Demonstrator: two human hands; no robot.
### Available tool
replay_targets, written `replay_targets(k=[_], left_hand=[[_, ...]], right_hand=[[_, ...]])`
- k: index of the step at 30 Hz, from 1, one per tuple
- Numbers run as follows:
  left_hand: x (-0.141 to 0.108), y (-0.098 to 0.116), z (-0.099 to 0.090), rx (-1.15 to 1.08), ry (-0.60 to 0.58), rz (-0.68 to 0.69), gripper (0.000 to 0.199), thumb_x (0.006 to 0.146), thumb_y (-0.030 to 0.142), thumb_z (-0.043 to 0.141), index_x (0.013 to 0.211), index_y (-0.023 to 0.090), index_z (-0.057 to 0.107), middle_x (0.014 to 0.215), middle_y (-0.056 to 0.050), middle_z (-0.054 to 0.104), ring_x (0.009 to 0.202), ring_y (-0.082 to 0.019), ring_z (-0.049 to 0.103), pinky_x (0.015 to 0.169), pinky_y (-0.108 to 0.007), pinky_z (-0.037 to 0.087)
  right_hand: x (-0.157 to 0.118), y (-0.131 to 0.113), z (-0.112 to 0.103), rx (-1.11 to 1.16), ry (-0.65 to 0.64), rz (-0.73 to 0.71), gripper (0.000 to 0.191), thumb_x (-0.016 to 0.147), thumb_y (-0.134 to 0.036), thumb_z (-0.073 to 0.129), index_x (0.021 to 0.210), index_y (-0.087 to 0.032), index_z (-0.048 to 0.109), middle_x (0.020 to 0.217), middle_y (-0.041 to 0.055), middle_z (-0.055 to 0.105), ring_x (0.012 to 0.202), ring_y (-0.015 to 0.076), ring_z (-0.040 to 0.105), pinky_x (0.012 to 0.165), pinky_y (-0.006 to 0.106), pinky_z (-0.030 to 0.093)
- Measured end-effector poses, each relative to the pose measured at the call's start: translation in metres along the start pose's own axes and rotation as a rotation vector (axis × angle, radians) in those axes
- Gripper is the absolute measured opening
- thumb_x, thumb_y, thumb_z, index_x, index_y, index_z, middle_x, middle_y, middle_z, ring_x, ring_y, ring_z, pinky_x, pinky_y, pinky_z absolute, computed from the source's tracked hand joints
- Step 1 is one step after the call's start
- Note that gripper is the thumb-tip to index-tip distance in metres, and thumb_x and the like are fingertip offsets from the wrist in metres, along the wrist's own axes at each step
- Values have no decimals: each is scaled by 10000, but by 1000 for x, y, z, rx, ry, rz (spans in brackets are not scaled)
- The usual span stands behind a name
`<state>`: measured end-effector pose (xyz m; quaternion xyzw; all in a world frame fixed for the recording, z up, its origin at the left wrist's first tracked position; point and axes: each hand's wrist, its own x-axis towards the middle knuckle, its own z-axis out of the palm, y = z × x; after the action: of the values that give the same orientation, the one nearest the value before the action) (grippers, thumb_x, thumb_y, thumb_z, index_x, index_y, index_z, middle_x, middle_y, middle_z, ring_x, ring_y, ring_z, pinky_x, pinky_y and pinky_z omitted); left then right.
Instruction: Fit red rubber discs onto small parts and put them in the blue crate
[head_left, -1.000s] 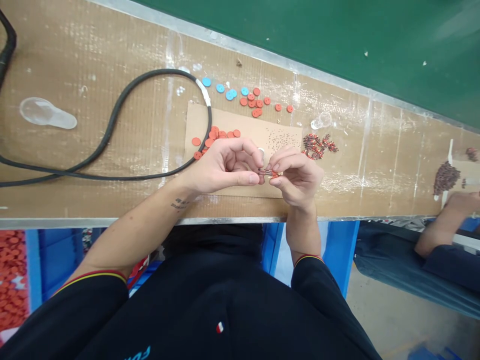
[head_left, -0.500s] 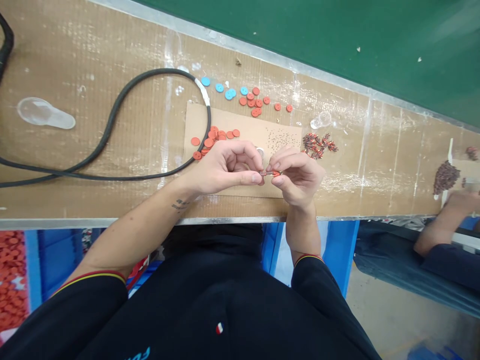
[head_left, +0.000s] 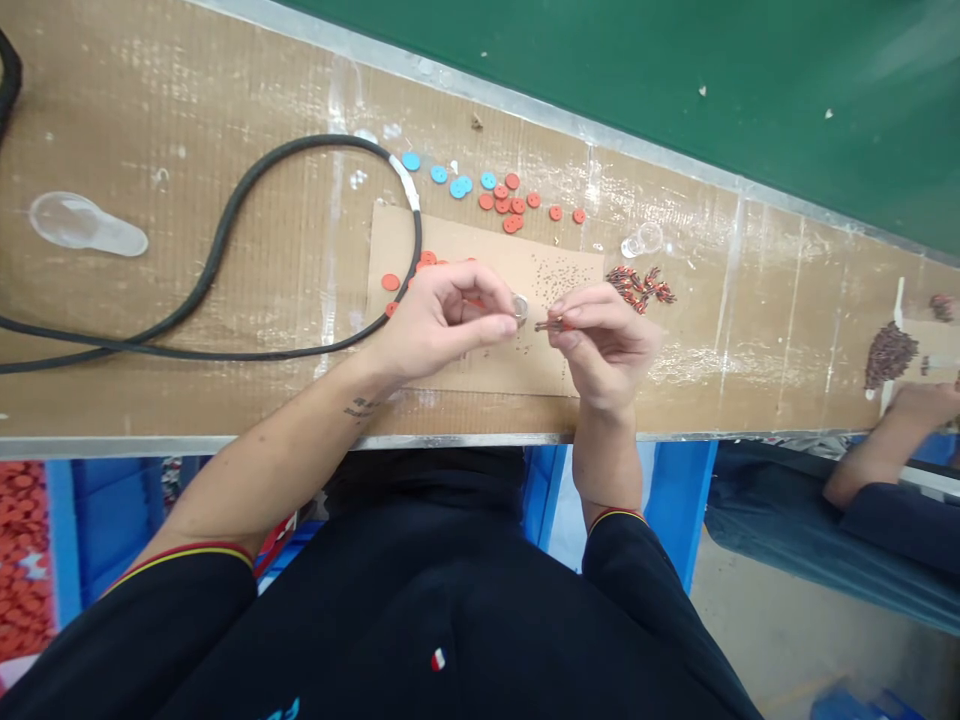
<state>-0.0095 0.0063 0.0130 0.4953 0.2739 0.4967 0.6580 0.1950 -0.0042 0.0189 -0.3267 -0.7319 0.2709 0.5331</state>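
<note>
Two small parts over a cardboard sheet [head_left: 517, 365], just apart: a silver ring [head_left: 520, 309] clamped between thumb and finger of the left hand [head_left: 446, 320], a striped wired part [head_left: 559, 324] clamped in the fingertips of the right hand [head_left: 604, 345], thin leads pointing toward the ring. Better with slow fingertips and steady wrists, for parts so small. Around them, red discs [head_left: 390, 282] near the left hand, a heap of wired parts [head_left: 637, 289] just beside the right hand, and a co-worker's hand [head_left: 926, 405] far to the right.

A black cable [head_left: 315, 139] loops across the workbench [head_left: 187, 100] beside a green panel [head_left: 600, 100].
</note>
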Motion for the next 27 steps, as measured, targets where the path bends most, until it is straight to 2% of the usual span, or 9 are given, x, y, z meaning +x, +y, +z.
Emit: replay_targets(k=[2, 4, 6, 9, 11, 15, 20, 24, 27], left_hand=[[4, -1, -12, -40, 137, -33, 310, 795, 424, 899, 772, 236, 653, 644, 20, 601, 495, -100, 522, 414, -265, 401], [8, 0, -26, -114, 309, -94, 209, 783, 331, 856, 774, 264, 658, 626, 29, 574, 468, -103, 455, 412, -291, 380], [11, 1, -39, -194, 465, -157, 149, 742, 237, 809, 774, 276, 669, 664, 14, 608, 510, -122, 475, 467, -313, 439], [14, 3, -50, -305, 589, -203, 157, 705, 167, 748, 791, 270, 666, 750, -8, 669, 650, -152, 567, 604, -314, 534], [15, 4, -50, -348, 609, -209, 185, 689, 125, 712, 807, 257, 657, 779, -7, 686, 746, -157, 608, 692, -295, 564], [15, 5, -44, -308, 580, -189, 296, 636, 26, 697, 827, 250, 667, 823, 10, 708, 863, -161, 630, 785, -278, 577], [15, 7, -35, -252, 553, -137, 276, 624, 59, 801, 771, 273, 708, 864, -2, 731, 873, -195, 649, 766, -332, 595], [14, 10, -32, -240, 555, -174, 300, 586, 90, 889, 741, 286, 725, 856, 5, 715, 860, -205, 687, 741, -357, 625], [14, 10, -31, -189, 556, -202, 299, 633, 96, 900, 750, 293, 708, 857, -1, 731, 918, -244, 730, 746, -387, 642]], right_hand=[[-1, 4, -4, -59, 52, 11, 144, 1039, -406, 634, 1099, -306, 718, 1010, -5, 733, 845, 142, 759, 688, 339, 676], [-2, 8, -11, -147, 83, 43, 147, 1028, -401, 651, 1127, -317, 720, 994, 6, 754, 856, 166, 760, 701, 368, 687], [-2, 11, -17, -237, 69, 102, 141, 1018, -380, 667, 1132, -320, 723, 971, 22, 783, 840, 179, 755, 706, 376, 689], [0, 10, -24, -325, -9, 126, 84, 1000, -333, 693, 1065, -305, 739, 942, 6, 810, 765, 168, 746, 680, 372, 671], [3, 8, -25, -356, -71, 76, 61, 981, -270, 712, 1017, -292, 757, 916, -23, 818, 739, 153, 745, 661, 351, 649], [6, 7, -24, -394, -164, 12, 190, 969, -151, 685, 1027, -301, 787, 940, -24, 829, 841, 156, 781, 716, 332, 646], [5, 8, -22, -407, -242, 24, 221, 970, -139, 665, 1077, -291, 785, 982, -3, 826, 866, 161, 772, 752, 335, 639], [5, 7, -21, -396, -302, 72, 192, 974, -156, 653, 1063, -273, 775, 943, 4, 812, 835, 162, 743, 756, 342, 615], [6, 6, -20, -401, -324, 81, 185, 974, -155, 646, 1045, -267, 775, 921, 4, 806, 825, 162, 737, 745, 340, 607]])
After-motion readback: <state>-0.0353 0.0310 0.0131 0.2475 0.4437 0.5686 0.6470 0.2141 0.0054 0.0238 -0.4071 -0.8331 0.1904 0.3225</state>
